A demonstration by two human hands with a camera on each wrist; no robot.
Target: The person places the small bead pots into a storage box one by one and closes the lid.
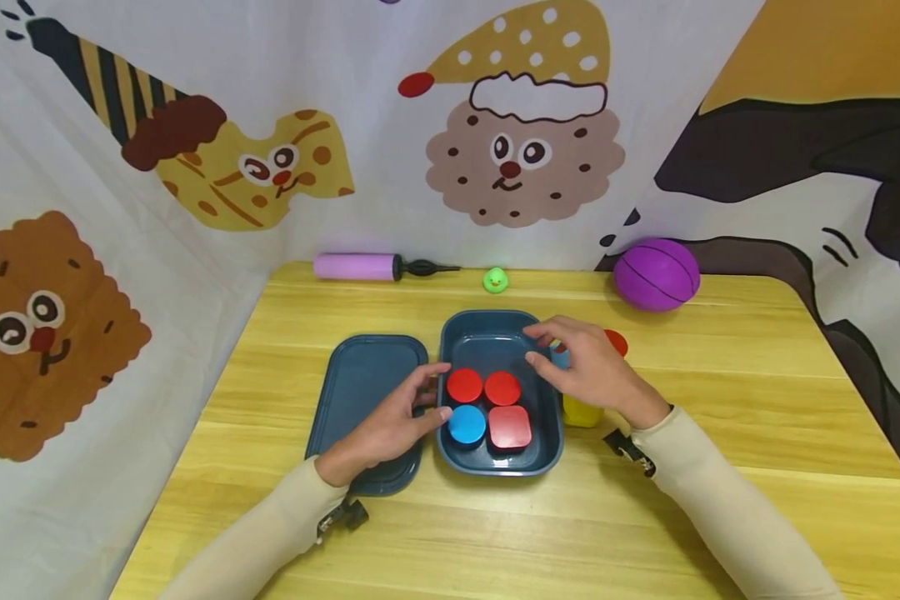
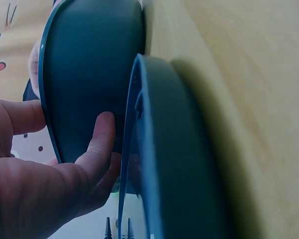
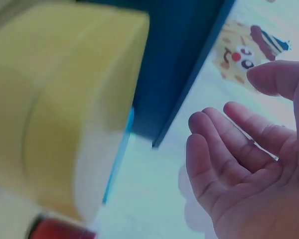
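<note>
A dark blue box (image 1: 498, 472) stands on the table, holding two round red-topped pieces (image 1: 465, 385) (image 1: 502, 388), a round blue-topped piece (image 1: 467, 425) and a square red-topped piece (image 1: 510, 427). My left hand (image 1: 390, 425) holds its left side: in the left wrist view the thumb of that hand (image 2: 55, 184) meets the rim and other fingers lie against the outer wall (image 2: 89, 59). Over the right rim is my right hand (image 1: 588, 367), fingers relaxed and apart, nothing in them; the right wrist view shows the palm of this hand (image 3: 249, 169) empty.
A dark blue lid (image 1: 367, 383) lies left of the box. Right of it are a yellow piece (image 1: 581, 412), a blue one (image 1: 560, 357) and a red one (image 1: 616, 342). Behind stand a purple pump (image 1: 356, 267), a green duck (image 1: 496, 281) and a purple ball (image 1: 657, 275).
</note>
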